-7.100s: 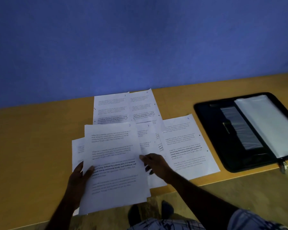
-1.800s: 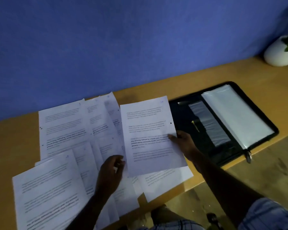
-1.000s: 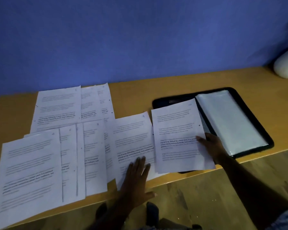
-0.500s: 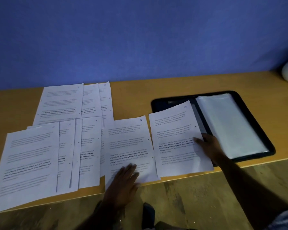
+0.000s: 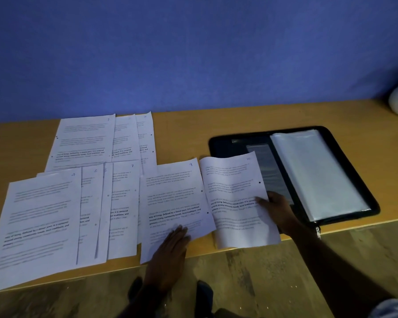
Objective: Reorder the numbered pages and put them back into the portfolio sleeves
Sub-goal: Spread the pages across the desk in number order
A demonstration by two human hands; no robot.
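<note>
White printed pages (image 5: 39, 214) overlap in two rows on the tan wooden desk's (image 5: 182, 134) left; the open black zip portfolio (image 5: 223, 143) lies right, page ten (image 5: 234, 180) overlapping its left edge.

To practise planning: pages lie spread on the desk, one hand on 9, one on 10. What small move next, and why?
Probably lay page 10 flat beside page 9. The right hand holds its right edge; it is bowed and overlaps the portfolio, while the left hand presses page 9 flat. That would end the numbered row.

Dim blue wall (image 5: 193, 53), wooden desk (image 5: 182, 129), plank floor (image 5: 251, 283)
</note>
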